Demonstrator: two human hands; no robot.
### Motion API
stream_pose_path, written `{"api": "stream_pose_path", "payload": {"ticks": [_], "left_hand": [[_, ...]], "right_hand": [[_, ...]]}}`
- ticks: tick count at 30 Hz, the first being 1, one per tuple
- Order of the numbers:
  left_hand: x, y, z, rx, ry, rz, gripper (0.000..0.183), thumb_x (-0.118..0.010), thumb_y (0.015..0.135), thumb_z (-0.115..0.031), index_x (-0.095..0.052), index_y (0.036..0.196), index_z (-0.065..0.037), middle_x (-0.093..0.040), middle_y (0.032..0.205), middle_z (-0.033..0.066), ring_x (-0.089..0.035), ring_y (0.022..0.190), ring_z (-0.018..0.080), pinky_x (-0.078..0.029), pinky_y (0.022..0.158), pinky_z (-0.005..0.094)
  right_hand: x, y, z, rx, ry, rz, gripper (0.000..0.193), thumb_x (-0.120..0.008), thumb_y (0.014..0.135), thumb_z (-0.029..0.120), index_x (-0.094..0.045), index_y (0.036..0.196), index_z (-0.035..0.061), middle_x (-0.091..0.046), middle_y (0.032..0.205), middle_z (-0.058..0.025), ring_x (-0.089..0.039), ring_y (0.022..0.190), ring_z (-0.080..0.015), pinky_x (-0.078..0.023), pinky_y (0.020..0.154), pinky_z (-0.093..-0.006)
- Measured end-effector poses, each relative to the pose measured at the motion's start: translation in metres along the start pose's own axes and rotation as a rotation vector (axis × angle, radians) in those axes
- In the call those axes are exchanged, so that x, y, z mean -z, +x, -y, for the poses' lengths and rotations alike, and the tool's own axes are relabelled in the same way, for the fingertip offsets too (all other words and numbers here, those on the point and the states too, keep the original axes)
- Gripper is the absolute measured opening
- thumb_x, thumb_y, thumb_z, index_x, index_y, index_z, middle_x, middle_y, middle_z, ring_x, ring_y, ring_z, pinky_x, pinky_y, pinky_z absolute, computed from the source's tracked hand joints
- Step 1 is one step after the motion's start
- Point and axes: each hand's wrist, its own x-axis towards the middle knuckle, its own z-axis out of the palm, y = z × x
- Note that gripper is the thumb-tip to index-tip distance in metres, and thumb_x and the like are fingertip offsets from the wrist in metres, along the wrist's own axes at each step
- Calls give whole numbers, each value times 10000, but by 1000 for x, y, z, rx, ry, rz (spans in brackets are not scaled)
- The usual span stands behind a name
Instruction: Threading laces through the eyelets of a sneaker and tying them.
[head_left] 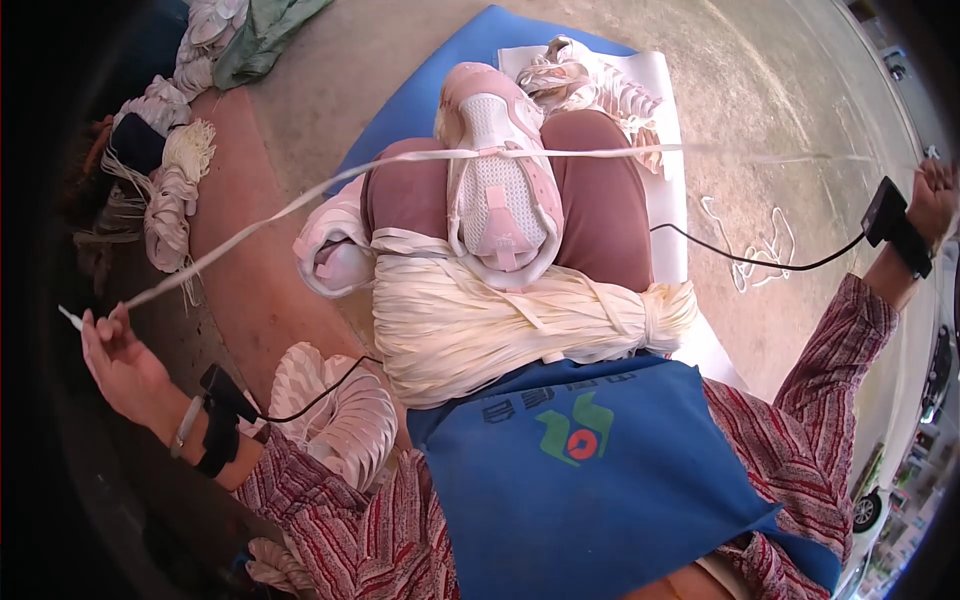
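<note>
Hands: wide apart, one at each side of view, lace pulled betw. them.
L hand [132, 365]: fingertips pinched on lace [600, 153], its stiff tip poking out past fingers.
R hand [935, 195]: at far R edge, fingers curled w/ lace running to it; blurry, exact grip can't tell.
Lace: pale, flat, drawn long over the knees [605, 200]; crosses shoe upper; whether threaded thru it, can't tell.
Shoe [505, 190]: white & pink, mesh upper, resting betw. the knees, ctr.
2nd shoe [345, 262]: same colors, just beside L knee, partly hidden.
Lap: thick cream lace bundle [500, 325], tied nr R end, lying crosswise just below shoe, above blue apron [600, 510] w/ green & red emblem.
Wrists: black strapped device on each, w/ dark cable.
L side: lace hanks [180, 190] along the edge; pale ribbed coil [350, 420] nr L forearm.
R side: white sheet [672, 215] by R knee; loose string [755, 265] on floor beyond.
</note>
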Motion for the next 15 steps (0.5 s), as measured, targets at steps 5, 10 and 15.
{"api": "stream_pose_path", "payload": {"ticks": [5,10,15], "left_hand": [[-44,-42,-11,-111,701,-150,174,-639,933,-115,-696,967,46,-656,935,43,-597,838,103,-446,854,259],[-163,-114,7,169,322,336,212,-522,981,-64,-617,1131,51,-543,787,6,-577,739,80,-470,793,268],[-231,-162,59,458,236,799,225,-517,978,-75,-658,1149,-33,-640,882,36,-578,721,79,-489,693,288]], "right_hand": [[-89,-95,-87,183,-808,-115,278,-536,974,57,-568,1222,-66,-494,662,12,-370,502,-58,-287,461,-211],[-205,-223,-186,-134,-656,720,230,-593,977,128,-677,1182,72,-640,870,35,-527,651,-50,-430,549,-219],[-282,-296,-222,-160,-954,1079,212,-645,941,148,-683,1119,39,-607,920,-107,-603,815,-189,-484,705,-303]]}}
